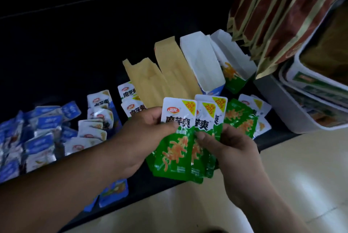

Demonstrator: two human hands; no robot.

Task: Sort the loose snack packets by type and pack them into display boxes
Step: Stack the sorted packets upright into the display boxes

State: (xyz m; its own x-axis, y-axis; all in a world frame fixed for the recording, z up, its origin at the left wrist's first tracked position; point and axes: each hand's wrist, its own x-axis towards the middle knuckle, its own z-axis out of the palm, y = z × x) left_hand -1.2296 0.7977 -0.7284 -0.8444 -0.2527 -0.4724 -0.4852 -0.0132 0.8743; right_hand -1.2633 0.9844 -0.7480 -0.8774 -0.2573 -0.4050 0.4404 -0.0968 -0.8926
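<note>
My left hand and right hand pinch fan of green packets, tops pointing away; open green box stands beyond, nearer right hand.

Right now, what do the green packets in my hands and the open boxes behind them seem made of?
Green packets: glossy plastic film, probably; crinkled, with bright highlights. Open boxes: matte cardboard, seemingly; stiff flat walls, plain white or tan inside.

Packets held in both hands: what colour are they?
The packets are white on top, green below with orange print; head view.
</note>
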